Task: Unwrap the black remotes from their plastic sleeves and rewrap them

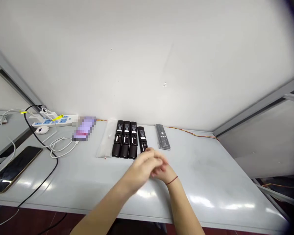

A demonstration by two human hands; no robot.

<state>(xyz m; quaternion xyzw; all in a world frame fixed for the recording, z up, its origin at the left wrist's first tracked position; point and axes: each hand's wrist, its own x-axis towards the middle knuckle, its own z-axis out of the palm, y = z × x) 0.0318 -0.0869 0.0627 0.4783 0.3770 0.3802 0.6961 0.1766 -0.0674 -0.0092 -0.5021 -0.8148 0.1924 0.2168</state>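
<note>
My left hand (143, 166) crosses over my right hand (163, 172), the two touching at the lower end of a black remote control (142, 135). That remote lies face down with its battery compartment uncovered, and its lower end is hidden behind my hands. The fingers of both hands are curled in and slightly blurred; whatever is between them is covered. To the left, a row of three black remotes (125, 130) lies face down, compartments uncovered, with separate dark covers (124, 151) at their lower ends. A red string circles my right wrist.
A remote in clear plastic (162, 136) lies face up on the right. Left of the row are a translucent bag (105, 140), a purple-screened phone (85, 128), a power strip (63, 120), cables, and a dark phone (14, 168). A wall closes off the table's back (198, 156).
</note>
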